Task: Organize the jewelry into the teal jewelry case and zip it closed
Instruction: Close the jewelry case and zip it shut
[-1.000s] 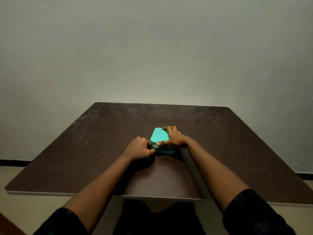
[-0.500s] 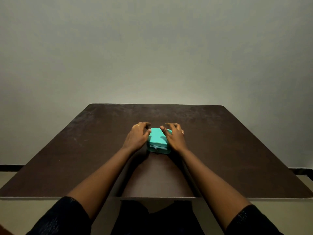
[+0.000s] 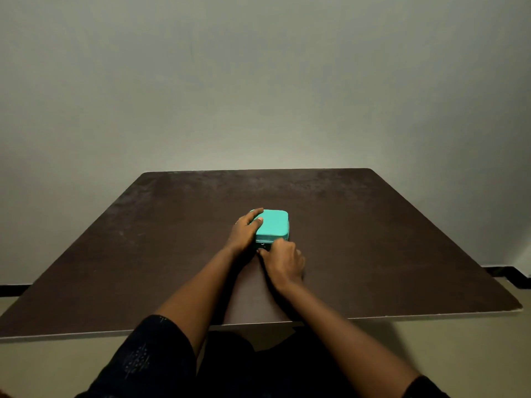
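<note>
Sitting at the middle of the frame, the teal jewelry case [image 3: 273, 224] lies flat with its lid down on the dark table [image 3: 373, 239]. The left hand [image 3: 244, 232] rests on the case's left side, fingers stretched over the lid's left edge and thumb pressing on top. The right hand [image 3: 284, 262] is just below it, fingers curled, tips against the near wall; whether they pinch anything there cannot be told.

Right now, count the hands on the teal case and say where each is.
2. The left hand rests on the case, top left; the right hand touches its near front edge, at the zipper. None seems hidden.
</note>
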A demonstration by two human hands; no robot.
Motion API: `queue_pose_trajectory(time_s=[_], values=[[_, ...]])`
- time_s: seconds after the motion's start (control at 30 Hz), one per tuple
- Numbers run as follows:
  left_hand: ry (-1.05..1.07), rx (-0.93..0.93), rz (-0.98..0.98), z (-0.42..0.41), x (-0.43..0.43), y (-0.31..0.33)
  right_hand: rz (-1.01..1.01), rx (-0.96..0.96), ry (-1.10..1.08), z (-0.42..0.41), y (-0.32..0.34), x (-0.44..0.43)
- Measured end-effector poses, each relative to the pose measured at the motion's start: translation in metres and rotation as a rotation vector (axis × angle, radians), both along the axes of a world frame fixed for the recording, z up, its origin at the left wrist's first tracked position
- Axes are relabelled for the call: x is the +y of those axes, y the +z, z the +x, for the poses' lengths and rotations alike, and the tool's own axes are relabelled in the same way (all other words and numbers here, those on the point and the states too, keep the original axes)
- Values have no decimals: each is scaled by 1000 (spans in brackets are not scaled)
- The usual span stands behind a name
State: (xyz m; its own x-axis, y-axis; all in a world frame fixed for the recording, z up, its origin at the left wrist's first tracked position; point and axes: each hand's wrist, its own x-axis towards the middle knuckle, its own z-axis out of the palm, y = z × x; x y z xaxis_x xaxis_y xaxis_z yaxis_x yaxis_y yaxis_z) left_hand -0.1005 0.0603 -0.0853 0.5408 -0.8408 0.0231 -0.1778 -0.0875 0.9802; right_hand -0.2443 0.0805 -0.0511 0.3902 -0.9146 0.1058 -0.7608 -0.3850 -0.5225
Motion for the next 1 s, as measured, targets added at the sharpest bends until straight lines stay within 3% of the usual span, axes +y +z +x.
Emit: queue_pose_trajectory(time_s=[0.2,0.43,1.0], values=[[95,-147,12,-20,14,18,58,-114,-108,5,-4,2],[130,-229,22,-23,13,17,-12,-184,-23,-6,-6,-3],[124,-224,5,-20,12,15,-113,-54,-48,-32,8,-58]])
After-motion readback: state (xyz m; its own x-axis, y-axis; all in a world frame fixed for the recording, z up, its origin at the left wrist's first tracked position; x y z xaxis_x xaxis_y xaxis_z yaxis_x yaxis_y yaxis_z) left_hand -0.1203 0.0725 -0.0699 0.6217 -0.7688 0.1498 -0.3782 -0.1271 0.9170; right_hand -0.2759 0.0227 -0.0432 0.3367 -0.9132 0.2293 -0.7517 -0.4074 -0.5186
